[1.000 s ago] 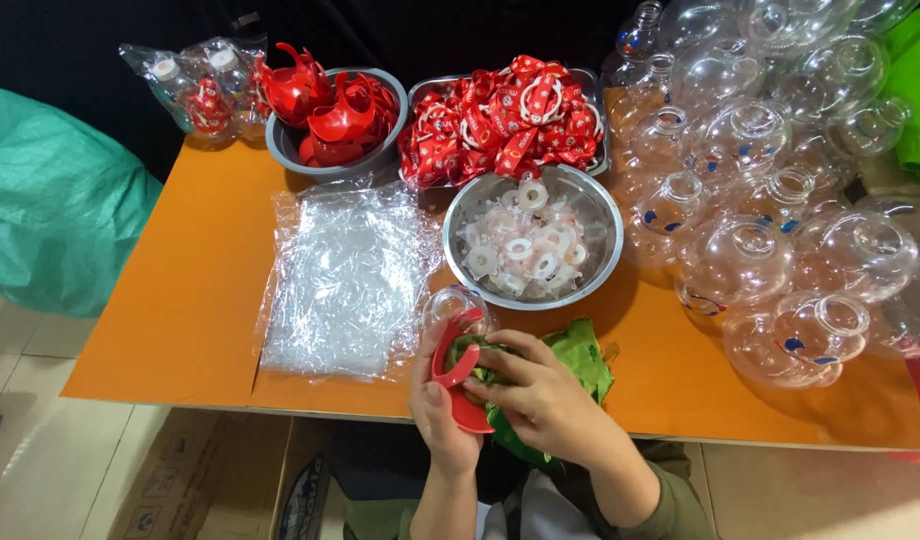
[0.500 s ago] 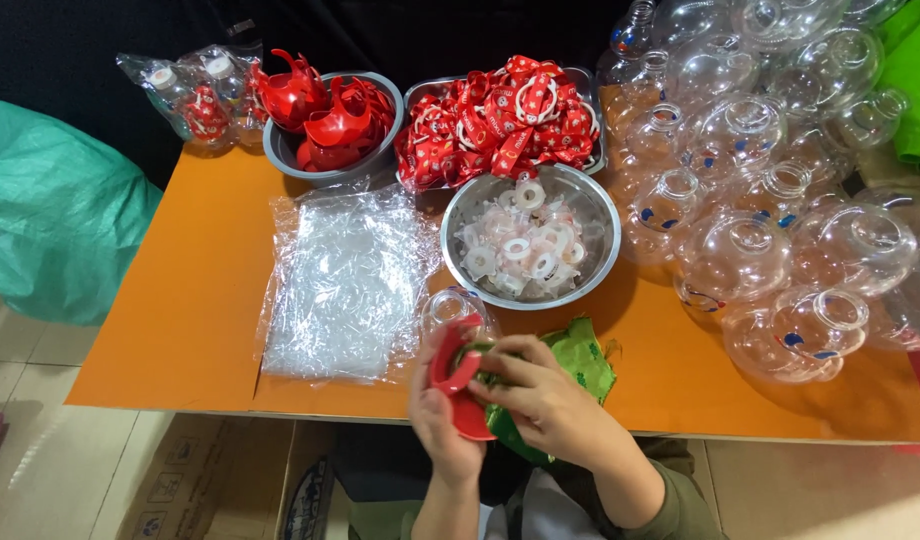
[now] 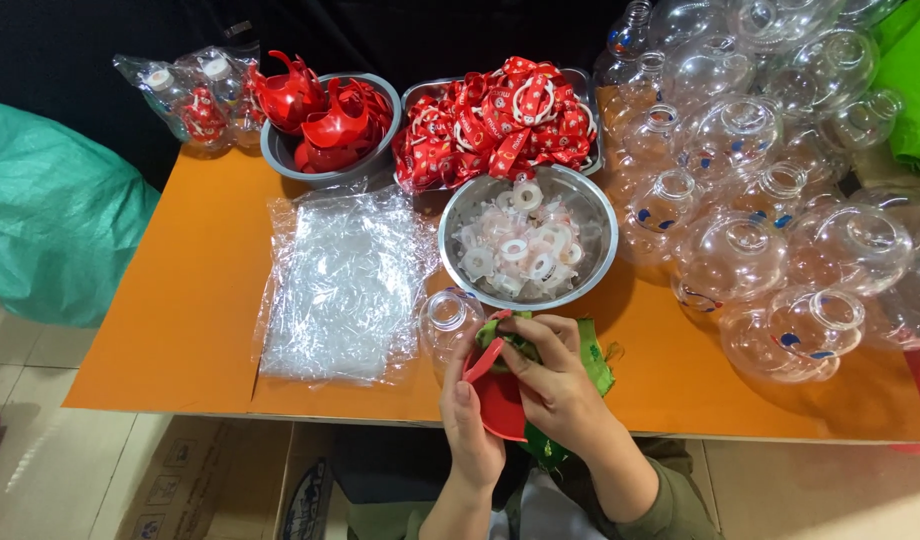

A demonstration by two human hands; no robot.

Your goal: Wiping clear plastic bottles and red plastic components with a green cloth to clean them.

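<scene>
My left hand (image 3: 470, 425) grips a red plastic cup-shaped piece (image 3: 495, 395) at the near edge of the orange table (image 3: 180, 300). My right hand (image 3: 555, 385) pinches the top of that piece together with green fabric (image 3: 592, 358) that lies under both hands. A small clear round bottle (image 3: 448, 322) stands just left of my fingers, upright and empty.
A steel bowl of white plastic rings (image 3: 527, 245) sits behind my hands. A stack of clear bags (image 3: 342, 285) lies left. Farther back stand a bowl of red plastic pieces (image 3: 327, 118) and a tray of red ribbons (image 3: 500, 120). Several clear round bottles (image 3: 760, 230) crowd the right side. A green sack (image 3: 50, 220) lies left.
My hands stay at the table's near edge, working the red piece; my right fingers have shifted slightly over its top. Nothing else has moved.
</scene>
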